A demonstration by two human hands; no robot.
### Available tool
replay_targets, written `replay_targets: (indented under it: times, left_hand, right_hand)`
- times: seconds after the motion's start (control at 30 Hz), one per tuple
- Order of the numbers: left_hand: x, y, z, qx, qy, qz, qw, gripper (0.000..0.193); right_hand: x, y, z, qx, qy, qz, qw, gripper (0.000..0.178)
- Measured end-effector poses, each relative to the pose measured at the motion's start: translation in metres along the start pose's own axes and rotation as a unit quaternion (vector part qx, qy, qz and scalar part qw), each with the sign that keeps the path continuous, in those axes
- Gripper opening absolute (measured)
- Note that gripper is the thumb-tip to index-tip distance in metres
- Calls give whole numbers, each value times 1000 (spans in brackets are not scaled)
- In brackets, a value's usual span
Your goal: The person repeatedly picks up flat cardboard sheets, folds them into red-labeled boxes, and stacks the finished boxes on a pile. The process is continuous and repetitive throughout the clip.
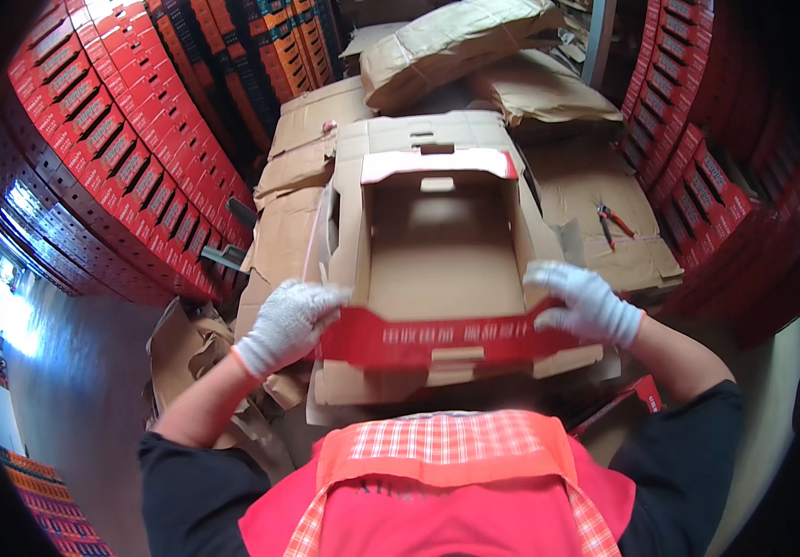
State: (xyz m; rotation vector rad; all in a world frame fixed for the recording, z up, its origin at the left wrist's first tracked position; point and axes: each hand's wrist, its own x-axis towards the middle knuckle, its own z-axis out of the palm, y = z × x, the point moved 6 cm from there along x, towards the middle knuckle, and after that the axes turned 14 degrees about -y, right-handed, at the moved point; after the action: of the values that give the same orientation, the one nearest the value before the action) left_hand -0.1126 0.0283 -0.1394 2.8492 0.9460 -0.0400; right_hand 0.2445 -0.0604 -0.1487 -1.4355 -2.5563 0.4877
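In front of me a red cardboard tray [437, 334] with a plain brown inside stands partly folded up. Its near red wall faces me, and its far wall is raised too. My left hand [293, 323], in a white glove, is closed on the near left corner. On the near right corner my right hand [587, 304], gloved the same way, grips with fingers over the rim and thumb on the red face. Beneath the tray lie flat cardboard blanks [372, 382], their edges sticking out toward me and at the far side.
Red-handled pliers [614, 227] lie on a brown paper-wrapped bundle [572, 195] at right. More wrapped bundles [456, 51] are piled behind. Tall stacks of red trays rise at left [112, 130] and right [697, 186]. Torn cardboard [187, 353] sits low at left.
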Motion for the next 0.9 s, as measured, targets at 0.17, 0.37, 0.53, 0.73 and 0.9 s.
replay_targets:
  times: [0.17,0.37,0.53,0.73,0.9]
  left_hand:
    - [22,-40,148,-723,250,-54,641,34]
    - [38,27,143,-865,256,18,431,38]
    - [65,79,122,-941,156,104,282,39]
    - [105,139,173,-938,-94,31,333,39]
    - [58,139,72,-410,-16,164,897,42]
  right_hand:
    - [11,75,77,410,182,110,887,69]
    - [6,140,89,755,186,170,605,67]
    - [23,81,-86,561,173,80,806,59]
    - [79,-108,-162,10,39,19,999,64]
    - [109,-120,-134,-28,166,-107,980,38]
